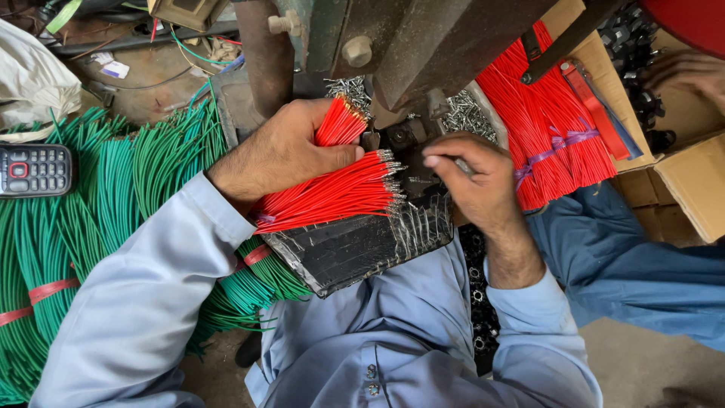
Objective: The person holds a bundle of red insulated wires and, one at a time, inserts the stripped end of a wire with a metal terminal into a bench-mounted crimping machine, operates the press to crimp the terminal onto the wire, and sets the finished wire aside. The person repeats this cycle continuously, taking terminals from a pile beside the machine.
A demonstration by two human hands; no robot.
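The big dark press machine [423, 45] stands on top. Just below it, the left hand [279, 151] squeezes a bunch of red wires [332, 193]. Right hand [472, 174] pinches one small metal piece by the press, feeding it carefully.

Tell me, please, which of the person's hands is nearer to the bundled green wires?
Left. The left hand clasps a fan of red wires just beside the green wires; the right hand works on the far side of the red fan, farther off.
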